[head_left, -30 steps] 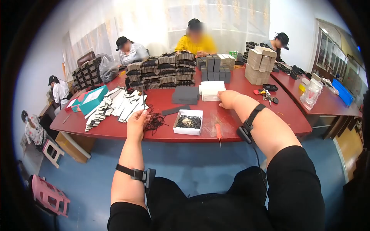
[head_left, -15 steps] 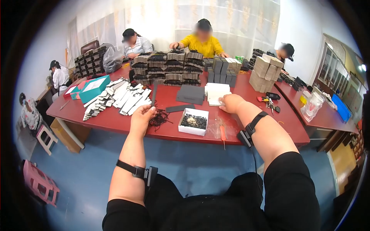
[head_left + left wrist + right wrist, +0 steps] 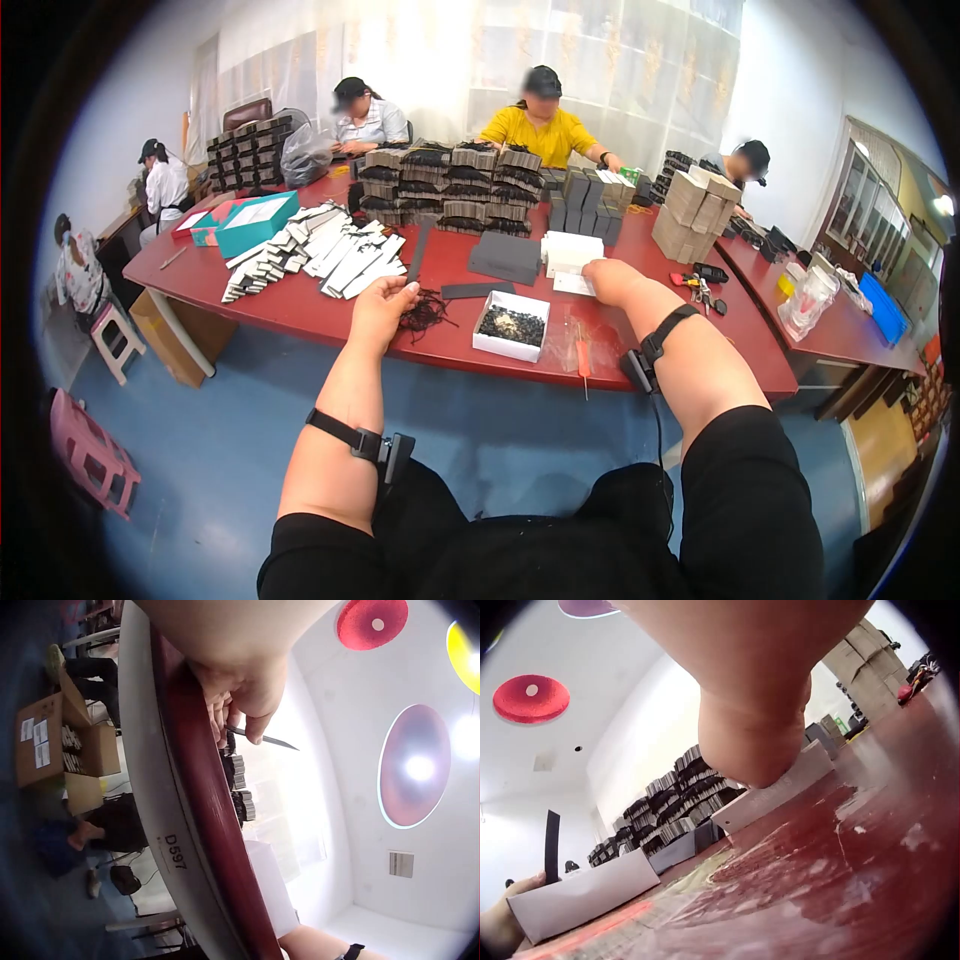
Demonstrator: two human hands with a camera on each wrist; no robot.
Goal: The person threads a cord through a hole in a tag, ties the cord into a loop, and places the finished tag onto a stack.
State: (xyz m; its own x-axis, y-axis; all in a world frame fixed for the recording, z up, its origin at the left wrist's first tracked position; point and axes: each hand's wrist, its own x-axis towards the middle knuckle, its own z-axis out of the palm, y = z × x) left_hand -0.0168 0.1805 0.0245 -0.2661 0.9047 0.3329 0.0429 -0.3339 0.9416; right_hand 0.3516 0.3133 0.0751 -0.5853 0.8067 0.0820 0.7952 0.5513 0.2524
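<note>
Between the thumb and fingers of my left hand (image 3: 380,312) a thin dark grey strip (image 3: 421,250) is pinched, pointing up and away. My right hand (image 3: 612,282) grips the right end of a white card (image 3: 572,284) in front of a white card stack (image 3: 574,248). The right wrist view shows a small hole and faint print on the white card (image 3: 780,792); most of those fingers are hidden behind the hand. Near my left hand lies a tangle of black cords (image 3: 428,312). A white box (image 3: 508,352) of small black bits sits between my hands.
Dark grey cards (image 3: 503,258) lie behind the box. To the left spreads a heap of white strips (image 3: 350,255) beside a teal box (image 3: 258,225). An orange-handled awl (image 3: 584,360) and keys (image 3: 705,295) lie at right. Tall bundles (image 3: 455,190) stand at the back; people sit beyond.
The view has shifted. My right hand has drawn a white card from the stack's front toward me. My left hand keeps its hold on the strip. The person in yellow has moved their arms.
</note>
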